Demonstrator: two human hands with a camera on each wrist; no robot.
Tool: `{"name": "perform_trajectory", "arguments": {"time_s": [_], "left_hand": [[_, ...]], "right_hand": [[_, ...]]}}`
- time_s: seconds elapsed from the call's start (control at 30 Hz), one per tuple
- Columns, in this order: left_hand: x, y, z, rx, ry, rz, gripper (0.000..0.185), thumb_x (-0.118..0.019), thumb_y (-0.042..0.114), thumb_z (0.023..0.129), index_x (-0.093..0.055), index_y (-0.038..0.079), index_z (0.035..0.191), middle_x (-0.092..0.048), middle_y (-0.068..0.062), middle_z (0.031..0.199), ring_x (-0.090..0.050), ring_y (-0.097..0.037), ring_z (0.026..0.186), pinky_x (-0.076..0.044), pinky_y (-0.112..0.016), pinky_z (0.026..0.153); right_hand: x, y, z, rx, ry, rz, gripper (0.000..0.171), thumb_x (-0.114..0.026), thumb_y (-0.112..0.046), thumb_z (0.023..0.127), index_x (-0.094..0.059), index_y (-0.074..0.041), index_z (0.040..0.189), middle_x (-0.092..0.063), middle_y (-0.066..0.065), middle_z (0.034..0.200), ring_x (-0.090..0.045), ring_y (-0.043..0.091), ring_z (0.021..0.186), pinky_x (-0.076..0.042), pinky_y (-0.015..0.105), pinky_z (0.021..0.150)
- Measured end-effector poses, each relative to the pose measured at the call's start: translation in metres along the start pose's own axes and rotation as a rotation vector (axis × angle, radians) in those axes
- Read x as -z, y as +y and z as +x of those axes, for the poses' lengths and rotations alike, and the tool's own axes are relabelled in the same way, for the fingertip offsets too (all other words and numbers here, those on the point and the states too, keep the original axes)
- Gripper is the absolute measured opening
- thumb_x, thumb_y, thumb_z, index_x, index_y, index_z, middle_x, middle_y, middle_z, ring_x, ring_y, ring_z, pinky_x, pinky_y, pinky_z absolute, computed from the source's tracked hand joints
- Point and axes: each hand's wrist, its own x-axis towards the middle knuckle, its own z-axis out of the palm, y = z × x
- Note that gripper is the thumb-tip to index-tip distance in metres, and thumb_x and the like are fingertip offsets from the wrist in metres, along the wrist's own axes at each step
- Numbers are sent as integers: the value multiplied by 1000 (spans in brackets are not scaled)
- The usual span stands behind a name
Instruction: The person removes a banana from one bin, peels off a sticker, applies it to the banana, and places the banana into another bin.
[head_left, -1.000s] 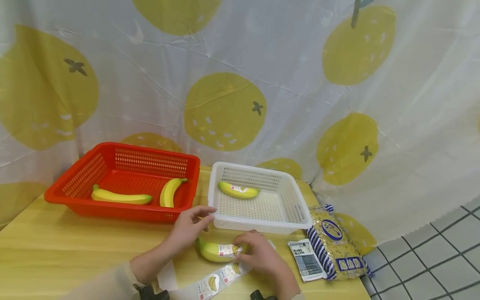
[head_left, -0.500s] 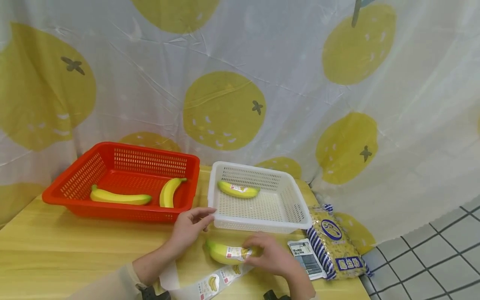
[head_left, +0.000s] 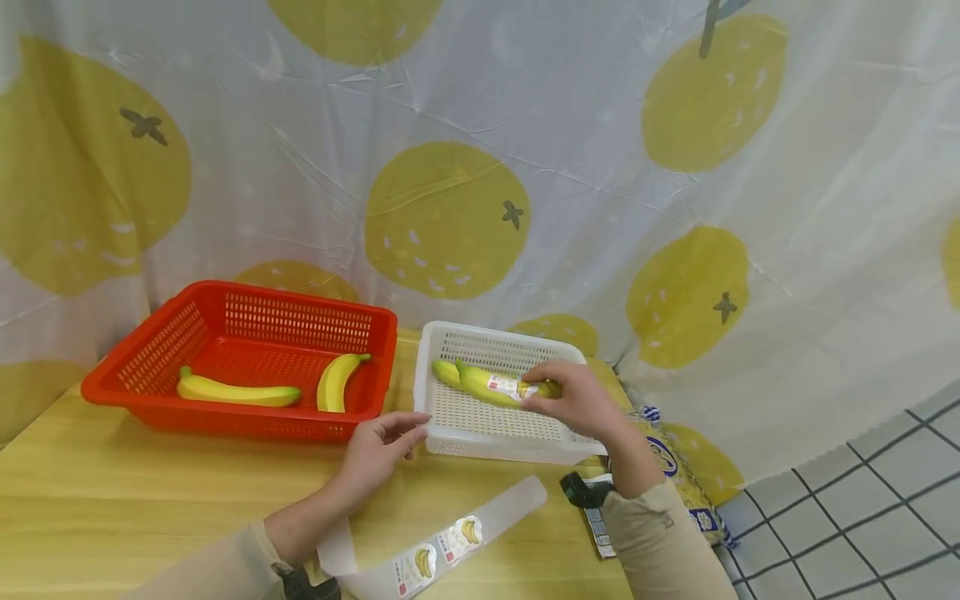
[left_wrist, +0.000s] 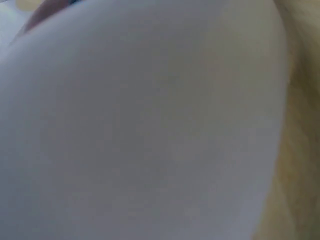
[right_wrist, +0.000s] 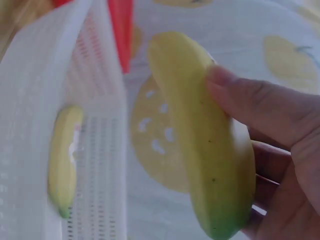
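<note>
My right hand [head_left: 579,398] holds a yellow banana [head_left: 480,384] with green ends and a white label over the white basket [head_left: 495,444]. In the right wrist view the thumb lies on one side of this banana [right_wrist: 200,135], the fingers on the other. Another labelled banana [right_wrist: 65,160] lies inside the basket, partly hidden in the head view by the held one. With thumb and forefinger, my left hand [head_left: 378,450] pinches the basket's front left corner. A strip of banana stickers [head_left: 446,546] lies on the table below. A pale blurred surface fills most of the left wrist view.
Left of the white basket stands a red basket [head_left: 240,423] with two bananas, one lying lengthwise [head_left: 238,392] and one at the right [head_left: 339,383]. A noodle bag [head_left: 667,454] and a small packet [head_left: 600,533] lie at the right, partly behind my right arm. A lemon-print curtain [head_left: 300,192] hangs behind.
My right hand has lifted the labelled banana off the table near the sticker strip and carried it up and away to above the white basket. The left hand has stayed at the basket's corner.
</note>
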Motion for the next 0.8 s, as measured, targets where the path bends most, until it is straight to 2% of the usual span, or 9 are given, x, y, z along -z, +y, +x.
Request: {"name": "perform_trajectory", "arguments": {"time_s": [0.1, 0.2, 0.3, 0.4, 0.6, 0.8], "left_hand": [[0, 0, 0, 9, 3, -4, 29, -79, 23, 92, -76, 14, 119, -73, -6, 101, -63, -21, 78, -58, -32, 71], [-1, 0, 0, 9, 10, -7, 28, -80, 22, 91, -77, 14, 117, -74, -7, 102, -63, -20, 78, -59, -32, 72], [-3, 0, 0, 7, 9, -13, 26, -79, 21, 92, -77, 14, 117, -74, -6, 102, -63, -20, 77, -59, -33, 72], [-2, -2, 1, 8, 9, -23, 25, -78, 19, 92, -77, 14, 116, -74, -5, 101, -63, -20, 76, -59, -33, 72], [-4, -3, 1, -3, 9, -34, 23, -78, 17, 92, -77, 13, 115, -74, -6, 99, -64, -24, 78, -60, -33, 71], [-2, -2, 1, -9, 12, -41, 25, -79, 17, 92, -77, 11, 117, -74, -4, 100, -65, -27, 79, -59, -28, 69]], "right_hand": [[-2, 9, 41, -53, -83, -93, 31, -83, -24, 89, -76, -12, 117, -75, 3, 115, -69, 21, 106, -57, 38, 90], [-8, 18, 76, -91, -214, -144, 32, -81, -25, 91, -76, -11, 118, -75, 5, 117, -69, 22, 108, -56, 39, 92], [-14, 24, 101, -120, -323, -170, 32, -80, -24, 91, -76, -9, 119, -74, 6, 120, -69, 23, 110, -56, 38, 94], [-20, 25, 122, -130, -371, -169, 32, -81, -20, 90, -76, -7, 118, -74, 8, 120, -69, 23, 109, -55, 39, 96], [-37, 35, 138, -117, -394, -165, 28, -83, -19, 88, -78, -8, 114, -76, 7, 113, -68, 17, 98, -56, 35, 91], [-58, 50, 131, -213, -475, -102, 22, -82, -21, 90, -79, -14, 110, -73, 1, 111, -64, 13, 94, -56, 35, 86]]}}
